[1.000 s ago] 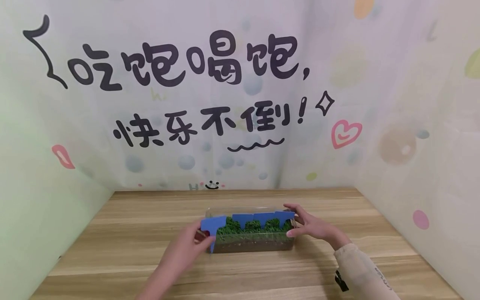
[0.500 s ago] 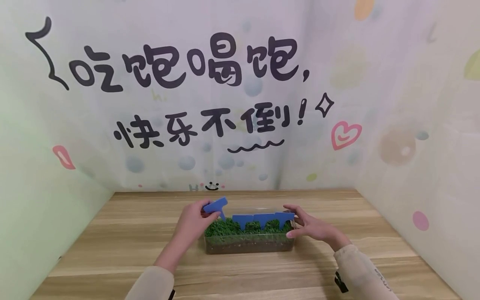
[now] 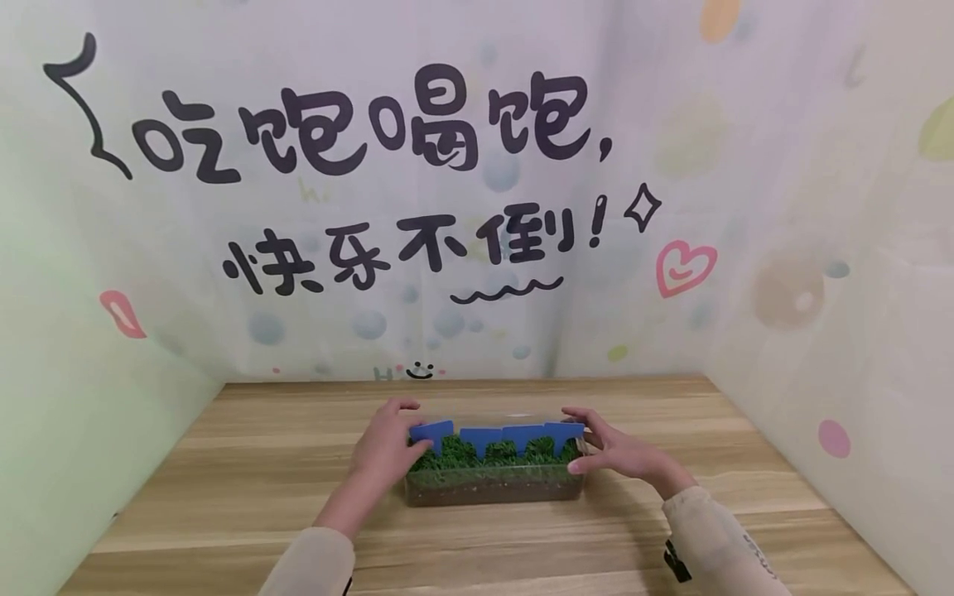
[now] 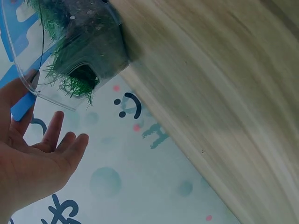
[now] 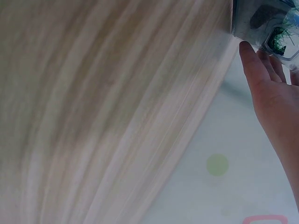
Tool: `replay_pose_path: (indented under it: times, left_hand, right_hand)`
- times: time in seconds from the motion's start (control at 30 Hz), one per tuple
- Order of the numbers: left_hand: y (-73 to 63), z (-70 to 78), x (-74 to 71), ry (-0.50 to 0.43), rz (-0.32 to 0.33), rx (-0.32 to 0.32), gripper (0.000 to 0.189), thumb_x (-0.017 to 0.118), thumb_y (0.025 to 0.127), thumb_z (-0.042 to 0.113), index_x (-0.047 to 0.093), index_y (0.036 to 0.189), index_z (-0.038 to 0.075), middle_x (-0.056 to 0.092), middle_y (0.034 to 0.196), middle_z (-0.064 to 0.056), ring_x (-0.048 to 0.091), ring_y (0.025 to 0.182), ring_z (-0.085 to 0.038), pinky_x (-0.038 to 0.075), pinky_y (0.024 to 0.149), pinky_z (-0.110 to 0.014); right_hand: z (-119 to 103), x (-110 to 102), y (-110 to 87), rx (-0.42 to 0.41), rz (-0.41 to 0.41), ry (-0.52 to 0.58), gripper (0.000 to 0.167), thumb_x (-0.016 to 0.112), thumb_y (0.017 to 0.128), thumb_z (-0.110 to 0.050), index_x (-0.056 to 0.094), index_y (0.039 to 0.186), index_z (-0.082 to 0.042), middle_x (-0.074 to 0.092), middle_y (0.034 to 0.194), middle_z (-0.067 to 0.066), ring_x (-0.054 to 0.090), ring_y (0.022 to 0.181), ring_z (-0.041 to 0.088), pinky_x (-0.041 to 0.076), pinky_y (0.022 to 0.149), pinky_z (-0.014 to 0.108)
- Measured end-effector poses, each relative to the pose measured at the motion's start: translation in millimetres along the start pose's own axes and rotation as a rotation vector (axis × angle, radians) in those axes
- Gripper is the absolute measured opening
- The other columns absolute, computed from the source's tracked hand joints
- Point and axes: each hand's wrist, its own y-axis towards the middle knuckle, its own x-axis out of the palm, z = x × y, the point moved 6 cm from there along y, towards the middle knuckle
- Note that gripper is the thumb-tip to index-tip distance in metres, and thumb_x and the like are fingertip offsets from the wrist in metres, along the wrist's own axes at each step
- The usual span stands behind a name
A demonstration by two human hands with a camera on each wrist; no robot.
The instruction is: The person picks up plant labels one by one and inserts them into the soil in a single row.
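In the head view, a clear plastic box (image 3: 495, 492) filled with dark soil and green grass (image 3: 501, 454) sits mid-table. My left hand (image 3: 378, 457) is at its left end, thumb and forefinger pinching a blue T-shaped plant label (image 3: 432, 431) that stands at the grass. The left wrist view shows part of this blue label (image 4: 23, 106) between those fingers, the others spread loosely. Three more blue plant labels (image 3: 524, 433) stand in a row toward the right. My right hand (image 3: 626, 454) holds the box's right end, thumb at the front corner, fingers behind.
The wood-grain table (image 3: 283, 463) runs back to a printed cloth wall (image 3: 358, 190) with black lettering. Pale side walls (image 3: 820, 348) close in the table at left and right.
My left hand first held the label at the box's front left, then raised it tilted above the grass, and now has it lower, in line with the others. The right hand stayed in place.
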Motion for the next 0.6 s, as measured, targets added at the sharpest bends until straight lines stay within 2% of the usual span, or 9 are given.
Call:
replay_pose_path:
  times: [0.1,0.3,0.5,0.6]
  left_hand:
    - [1.3,0.4,1.9,0.048,-0.008,0.018,0.03,0.076,0.089,0.021,0.074,0.116,0.01,0.051,0.146,-0.01,0.044,0.138,-0.035,0.047,0.107,-0.049]
    - [4.8,4.3,6.8,0.162,-0.037,0.053,0.029,0.076,0.089,0.023,0.075,0.115,0.011,0.051,0.145,-0.011,0.04,0.14,-0.035,0.039,0.115,-0.049]
    - [9.7,1.9,11.6,0.182,-0.032,0.068,0.032,0.077,0.088,0.025,0.074,0.116,0.009,0.053,0.143,-0.01,0.04,0.142,-0.035,0.033,0.118,-0.051]
    - [12.6,-1.1,11.9,0.141,-0.03,0.073,0.031,0.078,0.086,0.025,0.074,0.112,0.009,0.056,0.137,-0.01,0.048,0.134,-0.035,0.039,0.114,-0.051]
  right_hand:
    - [-0.5,-0.2,0.7,-0.004,-0.003,0.001,0.088,0.068,0.095,-0.021,0.008,0.159,-0.009,0.006,0.164,0.023,0.006,0.148,0.059,0.02,0.116,0.071]
    - [1.3,-0.8,0.3,-0.009,-0.003,-0.008,0.087,0.067,0.095,-0.021,0.008,0.159,-0.01,0.007,0.164,0.024,0.006,0.147,0.059,0.02,0.116,0.071]
    - [1.5,-3.1,-0.9,-0.023,0.003,-0.004,0.088,0.067,0.095,-0.021,0.008,0.159,-0.008,0.005,0.164,0.025,0.005,0.147,0.06,0.02,0.116,0.071]
    - [1.5,-3.9,-1.2,-0.019,0.003,0.003,0.088,0.067,0.095,-0.021,0.008,0.159,-0.01,0.004,0.164,0.025,0.005,0.147,0.059,0.02,0.116,0.071]
